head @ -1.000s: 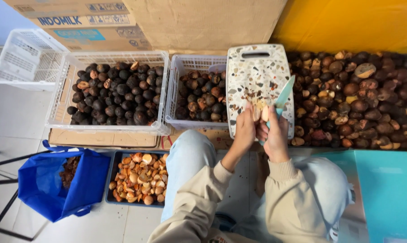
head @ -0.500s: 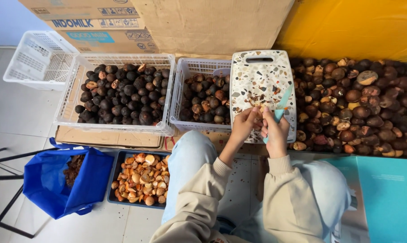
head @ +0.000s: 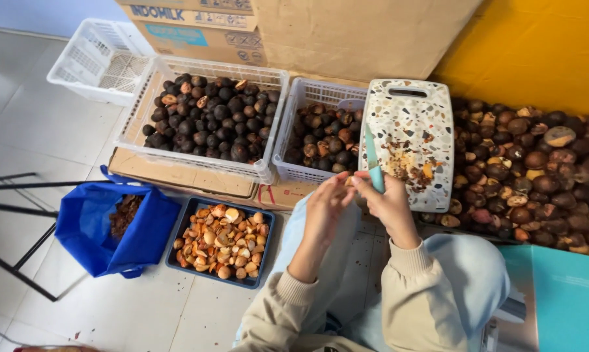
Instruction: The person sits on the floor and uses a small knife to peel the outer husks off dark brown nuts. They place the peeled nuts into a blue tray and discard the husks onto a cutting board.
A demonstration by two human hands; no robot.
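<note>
The right hand (head: 389, 202), fingers closed around a teal-handled knife (head: 373, 166), and the left hand (head: 327, 205), pinching a small brown nut (head: 350, 182), are now working lower-centre, off the speckled white cutting board (head: 412, 124).

Both hands shift left, off the speckled white plastic cutting board (head: 408, 140) to its lower-left corner. Teal-bladed knife (head: 372, 161) in right hand (head: 387, 203) now points up-left, previously up-right. Left hand (head: 328, 207) sits lower, fingers at the blade's base.
</note>
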